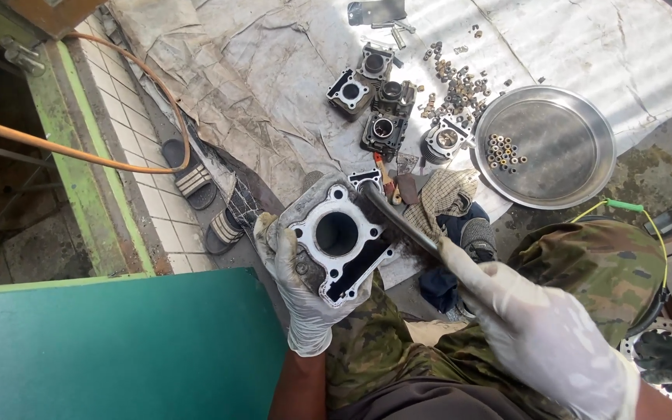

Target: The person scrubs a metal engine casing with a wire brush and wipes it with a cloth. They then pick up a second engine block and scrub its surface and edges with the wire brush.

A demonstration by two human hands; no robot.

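1. Left hand, in a pale glove: fingers wrapped around a grey cast-metal cylinder block with a round bore, held above the lap.
2. Right hand, in a pale glove: closed on a flat, dark blade-like tool whose tip lies on the block's top face.
3. Creased grey tarp: bears four more engine castings and scattered small metal fittings.
4. Round shiny steel tray: holds a small cluster of ring-shaped parts.
5. Checked cloth, just beside the tray.

Head camera, looking steeply down, close over lap
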